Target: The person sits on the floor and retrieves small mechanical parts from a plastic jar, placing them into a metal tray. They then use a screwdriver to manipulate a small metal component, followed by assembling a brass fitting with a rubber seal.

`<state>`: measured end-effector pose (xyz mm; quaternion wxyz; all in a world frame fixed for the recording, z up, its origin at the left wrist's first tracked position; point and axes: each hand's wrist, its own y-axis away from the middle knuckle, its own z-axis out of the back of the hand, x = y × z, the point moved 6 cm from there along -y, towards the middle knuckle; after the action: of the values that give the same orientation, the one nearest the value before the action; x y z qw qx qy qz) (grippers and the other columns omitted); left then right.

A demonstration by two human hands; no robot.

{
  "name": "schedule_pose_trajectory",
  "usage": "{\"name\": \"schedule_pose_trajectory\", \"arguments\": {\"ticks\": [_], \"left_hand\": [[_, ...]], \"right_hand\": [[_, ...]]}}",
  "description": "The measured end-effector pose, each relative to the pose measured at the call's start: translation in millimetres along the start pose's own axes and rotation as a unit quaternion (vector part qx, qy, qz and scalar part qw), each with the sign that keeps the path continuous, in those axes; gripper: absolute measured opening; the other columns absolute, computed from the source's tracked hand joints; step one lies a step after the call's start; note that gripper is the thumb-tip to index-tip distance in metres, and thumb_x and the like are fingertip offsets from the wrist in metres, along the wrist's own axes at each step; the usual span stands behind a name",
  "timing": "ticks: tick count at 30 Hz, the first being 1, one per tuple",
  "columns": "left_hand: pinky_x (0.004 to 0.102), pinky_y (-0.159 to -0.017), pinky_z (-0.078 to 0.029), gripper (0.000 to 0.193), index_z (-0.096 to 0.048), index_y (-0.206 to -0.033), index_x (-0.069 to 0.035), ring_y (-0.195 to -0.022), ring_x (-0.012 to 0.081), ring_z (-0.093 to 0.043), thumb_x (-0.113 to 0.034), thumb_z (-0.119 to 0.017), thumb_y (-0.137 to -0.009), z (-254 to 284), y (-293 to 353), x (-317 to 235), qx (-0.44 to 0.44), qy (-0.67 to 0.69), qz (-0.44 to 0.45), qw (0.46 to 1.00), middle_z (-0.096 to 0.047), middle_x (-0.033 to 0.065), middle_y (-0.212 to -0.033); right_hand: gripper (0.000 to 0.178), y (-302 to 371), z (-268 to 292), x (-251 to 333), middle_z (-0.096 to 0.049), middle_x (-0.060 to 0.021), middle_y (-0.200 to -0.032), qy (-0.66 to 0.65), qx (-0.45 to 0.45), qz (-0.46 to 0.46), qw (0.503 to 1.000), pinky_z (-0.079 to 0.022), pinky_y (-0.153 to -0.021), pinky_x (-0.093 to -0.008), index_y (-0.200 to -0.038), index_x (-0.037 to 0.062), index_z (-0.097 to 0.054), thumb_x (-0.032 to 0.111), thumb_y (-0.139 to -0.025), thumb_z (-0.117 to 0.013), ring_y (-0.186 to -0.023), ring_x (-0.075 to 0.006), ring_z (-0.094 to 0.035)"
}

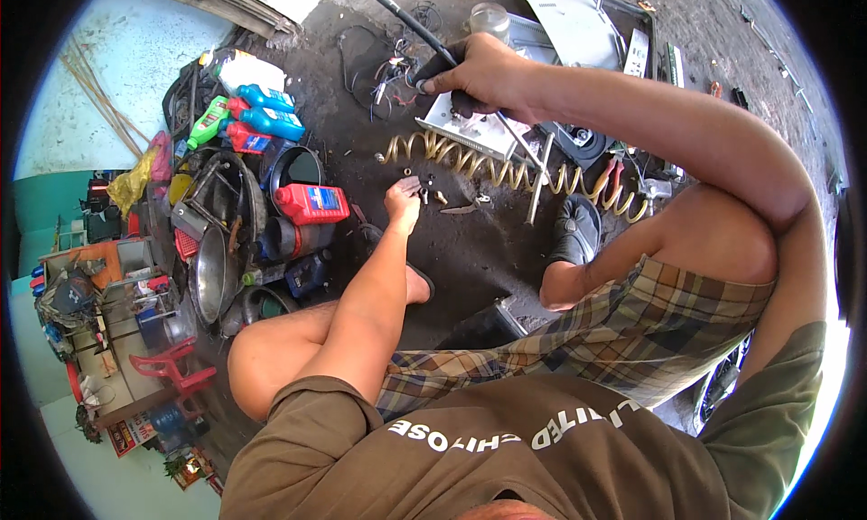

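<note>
My right hand, its fingers dark with grime, is closed around a long thin T-handled tool. The tool's dark end slants up to the far left, and its metal shaft runs down to a crossbar at the near right. Low over the ground, my left hand has its fingers drawn together beside several small metal parts. Whatever it pinches is too small to name. A brass-coloured fitting lies just right of those fingers. Further right is a flat metal piece.
A coiled yellowish hose stretches across the ground beyond my feet. Behind it are a pale metal casing, loose wires and a glass jar. Bottles, including a red jug, and metal pans crowd the left.
</note>
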<state>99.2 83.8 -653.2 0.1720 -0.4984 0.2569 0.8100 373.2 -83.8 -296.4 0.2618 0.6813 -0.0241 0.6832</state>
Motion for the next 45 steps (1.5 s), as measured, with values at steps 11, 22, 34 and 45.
{"name": "schedule_pose_trajectory", "arguments": {"ticks": [11,22,34,45], "left_hand": [[0.0361,-0.099,-0.06,0.038,-0.075,-0.119,0.003,-0.108,0.0272,-0.077,0.015,-0.06,-0.086,22,-6,13,-0.048,-0.018,0.003,0.999,-0.079,0.0175,-0.117],[0.0449,-0.086,-0.059,0.017,-0.084,-0.1,-0.008,-0.097,0.0357,-0.076,-0.017,-0.087,-0.085,-22,11,-68,-0.035,-0.319,-0.089,0.943,-0.079,0.0176,-0.102],[0.048,-0.082,-0.059,0.011,-0.078,-0.092,-0.002,-0.088,0.0403,-0.077,-0.012,-0.081,-0.09,-16,-10,-78,-0.076,-0.28,-0.089,0.953,-0.078,0.0207,-0.089],[0.0353,-0.081,-0.061,0.021,-0.083,-0.099,-0.006,-0.085,0.0215,-0.079,-0.02,-0.086,-0.084,67,-58,-321,0.15,-0.379,-0.242,0.88,-0.081,0.0114,-0.091]], "right_hand": [[0.015,-1,1,0,-0.064,-0.0025,-0.068,0.015,-0.009,-0.003,1.0,-0.035,-0.041,-0.0268,-0.1,-0.0033,-0.077,0.01,-0.094,-0.08,-0.047,-0.0082,-0.051],[0.022,1,6,-5,-0.067,-0.0055,-0.073,-0.003,-0.02,-0.008,1.0,-0.04,-0.045,-0.03,-0.096,-0.0031,-0.076,0.014,-0.088,-0.087,-0.053,-0.0114,-0.055],[0.018,18,7,1,-0.071,-0.0041,-0.077,-0.021,0.004,-0.012,1.0,-0.036,-0.041,-0.0246,-0.105,-0.0007,-0.077,0.012,-0.094,-0.082,-0.049,-0.0079,-0.053],[0.023,12,-10,22,-0.075,-0.0053,-0.079,-0.036,0.008,0.031,0.999,-0.031,-0.039,-0.0257,-0.102,-0.0001,-0.073,0.022,-0.099,-0.079,-0.045,-0.0056,-0.047]]}}
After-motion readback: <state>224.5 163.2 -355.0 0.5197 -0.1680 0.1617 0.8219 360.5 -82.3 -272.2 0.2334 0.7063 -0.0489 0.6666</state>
